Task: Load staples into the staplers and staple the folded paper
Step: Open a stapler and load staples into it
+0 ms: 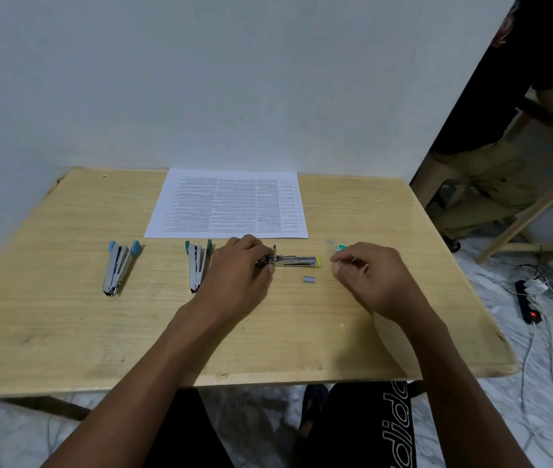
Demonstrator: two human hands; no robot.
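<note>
Three staplers lie on the wooden table (65,332). A blue-tipped stapler (118,266) at the left and a teal-tipped stapler (197,265) in the middle both lie hinged apart. The third, a yellow-tipped stapler (297,261), lies flat and opened out; my left hand (239,268) grips its left end. My right hand (366,275) hovers just right of it, thumb and forefinger pinched on something small that I cannot make out. A strip of staples (309,279) lies in front of the stapler. A green staple box (341,247) peeks out behind my right hand. The printed paper (227,204) lies flat at the back.
A tiny staple piece (330,241) lies beside the green box. To the right, off the table, a person stands by a wooden frame (518,228). A power strip (528,305) and cables lie on the floor at the right.
</note>
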